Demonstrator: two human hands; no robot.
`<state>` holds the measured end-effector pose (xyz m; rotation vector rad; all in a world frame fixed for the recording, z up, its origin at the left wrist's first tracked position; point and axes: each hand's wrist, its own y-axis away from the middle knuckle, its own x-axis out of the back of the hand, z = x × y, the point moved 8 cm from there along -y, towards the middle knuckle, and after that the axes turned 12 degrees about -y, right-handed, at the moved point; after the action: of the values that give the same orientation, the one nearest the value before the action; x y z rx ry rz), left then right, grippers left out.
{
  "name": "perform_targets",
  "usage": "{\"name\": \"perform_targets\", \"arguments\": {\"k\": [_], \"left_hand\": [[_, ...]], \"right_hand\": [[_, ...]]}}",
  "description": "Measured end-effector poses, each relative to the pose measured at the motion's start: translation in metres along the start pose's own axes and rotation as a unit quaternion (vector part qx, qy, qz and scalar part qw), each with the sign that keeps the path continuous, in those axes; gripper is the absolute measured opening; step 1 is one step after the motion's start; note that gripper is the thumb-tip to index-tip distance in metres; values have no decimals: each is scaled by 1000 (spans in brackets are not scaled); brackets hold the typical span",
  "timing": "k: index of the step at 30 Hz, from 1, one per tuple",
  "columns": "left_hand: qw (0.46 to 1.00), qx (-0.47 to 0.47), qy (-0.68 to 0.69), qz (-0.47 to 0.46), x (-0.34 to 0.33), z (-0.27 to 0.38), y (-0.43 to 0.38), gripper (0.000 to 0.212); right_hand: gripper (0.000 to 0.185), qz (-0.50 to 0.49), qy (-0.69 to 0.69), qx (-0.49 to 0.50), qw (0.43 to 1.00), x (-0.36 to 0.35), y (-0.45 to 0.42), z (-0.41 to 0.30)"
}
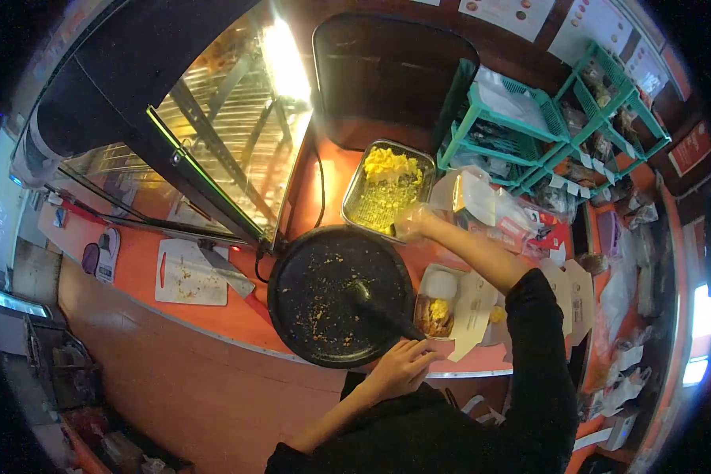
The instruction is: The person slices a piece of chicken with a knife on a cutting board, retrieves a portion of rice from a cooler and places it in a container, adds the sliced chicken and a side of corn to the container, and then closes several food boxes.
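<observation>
My right hand [413,221] wears a clear plastic glove and is at the near right corner of a metal tray [351,207]. Crumbly yellow food [390,166] is heaped at the tray's far end. Blur hides whether the fingers hold anything. My left hand [402,366] is by the handle end of a dark pestle [385,311], its fingers bent; its grip is unclear. The pestle lies across a round black stone mortar [314,284] strewn with crumbs. Beside it, an open paper box [471,305] contains white rice [441,284] and brown food topped with yellow [438,314].
A lit glass display case [231,124] stands at left. Near it are a white cutting board [192,281] with crumbs and a cleaver [231,274]. Another open box [569,296] is partly behind my right arm. Green plastic racks [509,133] stand at back right.
</observation>
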<state>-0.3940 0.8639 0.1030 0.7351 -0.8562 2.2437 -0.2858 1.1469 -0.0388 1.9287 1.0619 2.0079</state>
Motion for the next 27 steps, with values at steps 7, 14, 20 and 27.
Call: {"name": "perform_targets", "arguments": {"k": [7, 14, 20, 27], "left_hand": [[1000, 13, 13, 10, -9, 8, 4, 35], [1000, 25, 16, -8, -27, 12, 12, 32], [999, 50, 3, -3, -28, 20, 6, 30], [997, 70, -3, -9, -37, 24, 2, 25]], "right_hand": [[32, 99, -55, -111, 987, -8, -10, 35], [54, 216, -218, -72, 949, 12, -15, 50], [21, 52, 38, 7, 998, -23, -25, 27], [46, 18, -521, 40, 852, 8, 57, 27]]}}
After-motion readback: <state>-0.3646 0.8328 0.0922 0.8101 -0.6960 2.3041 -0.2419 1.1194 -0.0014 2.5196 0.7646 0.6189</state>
